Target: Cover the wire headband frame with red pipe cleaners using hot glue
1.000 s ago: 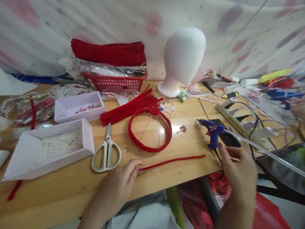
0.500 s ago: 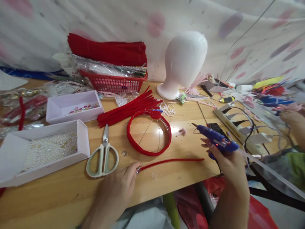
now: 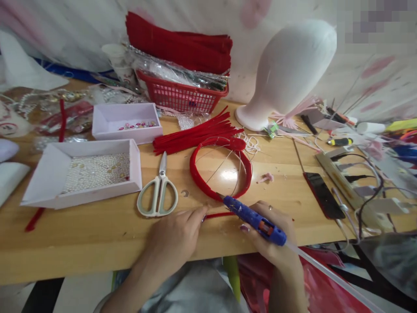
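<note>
My left hand [image 3: 179, 237] rests on the table, fingers pinched on the left end of a thin red pipe cleaner [image 3: 219, 215]. In my right hand [image 3: 283, 221] is a blue glue gun [image 3: 241, 209] with a clear glue stick trailing from its back. The gun's nozzle points up and left, over the near edge of a red-wrapped headband ring [image 3: 198, 177]; whether it touches cannot be told. Thin wires cross inside the ring, and a red disc sits on its far rim. The gun and right hand hide the pipe cleaner's right part.
Left of the ring lie white-handled scissors [image 3: 162, 174] and a bundle of red pipe cleaners [image 3: 192, 132]. Two white boxes [image 3: 138, 174] [image 3: 127, 112] hold beads. Behind stand a red basket [image 3: 185, 98] and a white foam head [image 3: 289, 65]. A phone [image 3: 323, 195] and power strip [image 3: 339, 174] are right.
My right hand has brought the glue gun leftward, from the right side of the table to above the pipe cleaner. My left hand keeps its pinch. The view has shifted, and the other person's hand is out of sight.
</note>
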`<action>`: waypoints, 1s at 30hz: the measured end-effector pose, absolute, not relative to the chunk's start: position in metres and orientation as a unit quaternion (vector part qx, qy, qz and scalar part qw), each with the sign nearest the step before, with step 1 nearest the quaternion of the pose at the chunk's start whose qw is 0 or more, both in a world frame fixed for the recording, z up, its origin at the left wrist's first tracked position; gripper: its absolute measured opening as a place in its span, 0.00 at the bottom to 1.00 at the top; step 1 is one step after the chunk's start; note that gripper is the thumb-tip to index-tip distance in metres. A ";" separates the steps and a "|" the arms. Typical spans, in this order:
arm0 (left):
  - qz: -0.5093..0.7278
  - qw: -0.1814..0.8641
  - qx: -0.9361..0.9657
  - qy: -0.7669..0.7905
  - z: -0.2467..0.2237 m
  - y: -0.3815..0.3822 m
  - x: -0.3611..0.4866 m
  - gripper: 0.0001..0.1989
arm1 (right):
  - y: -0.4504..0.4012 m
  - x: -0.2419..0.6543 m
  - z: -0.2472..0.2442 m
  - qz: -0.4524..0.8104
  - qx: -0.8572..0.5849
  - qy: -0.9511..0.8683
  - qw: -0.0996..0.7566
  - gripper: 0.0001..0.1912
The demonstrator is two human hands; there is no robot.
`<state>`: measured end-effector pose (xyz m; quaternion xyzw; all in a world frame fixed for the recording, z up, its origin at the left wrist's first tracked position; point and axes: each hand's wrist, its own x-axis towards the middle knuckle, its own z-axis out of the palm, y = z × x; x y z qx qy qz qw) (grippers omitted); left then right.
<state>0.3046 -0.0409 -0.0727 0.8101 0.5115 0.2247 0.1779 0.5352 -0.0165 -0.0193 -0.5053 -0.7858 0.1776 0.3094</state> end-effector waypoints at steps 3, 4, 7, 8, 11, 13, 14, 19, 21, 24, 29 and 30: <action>0.203 0.138 0.816 0.523 -0.068 -0.038 0.307 0.23 | -0.016 0.532 -0.024 0.158 -0.504 -0.789 0.315 0.16; 0.186 0.128 0.817 0.530 -0.067 -0.037 0.308 0.24 | -0.017 0.531 -0.025 0.153 -0.505 -0.789 0.314 0.16; 0.136 0.123 0.819 0.544 -0.061 -0.035 0.310 0.27 | -0.019 0.528 -0.026 0.145 -0.512 -0.789 0.309 0.16; 0.127 0.125 0.820 0.544 -0.060 -0.034 0.310 0.27 | -0.020 0.528 -0.026 0.145 -0.515 -0.787 0.307 0.16; 0.114 0.132 0.822 0.542 -0.059 -0.034 0.311 0.28 | -0.019 0.525 -0.027 0.147 -0.522 -0.782 0.307 0.16; 0.112 0.140 0.822 0.540 -0.059 -0.035 0.311 0.28 | -0.017 0.524 -0.028 0.150 -0.524 -0.779 0.309 0.16; 0.112 0.144 0.821 0.541 -0.059 -0.035 0.311 0.28 | -0.017 0.523 -0.029 0.151 -0.525 -0.778 0.310 0.17; 0.118 0.150 0.819 0.542 -0.060 -0.035 0.310 0.26 | -0.017 0.520 -0.029 0.152 -0.528 -0.775 0.311 0.18; 0.116 0.151 0.819 0.542 -0.060 -0.036 0.310 0.27 | -0.018 0.520 -0.029 0.154 -0.528 -0.775 0.311 0.17; 0.123 0.150 0.819 0.540 -0.060 -0.036 0.310 0.26 | -0.020 0.522 -0.030 0.158 -0.529 -0.774 0.309 0.17; 0.140 0.138 0.821 0.536 -0.062 -0.037 0.310 0.24 | -0.020 0.522 -0.032 0.160 -0.531 -0.772 0.312 0.16; 0.143 0.136 0.821 0.536 -0.062 -0.037 0.310 0.24 | -0.020 0.521 -0.031 0.160 -0.530 -0.771 0.313 0.16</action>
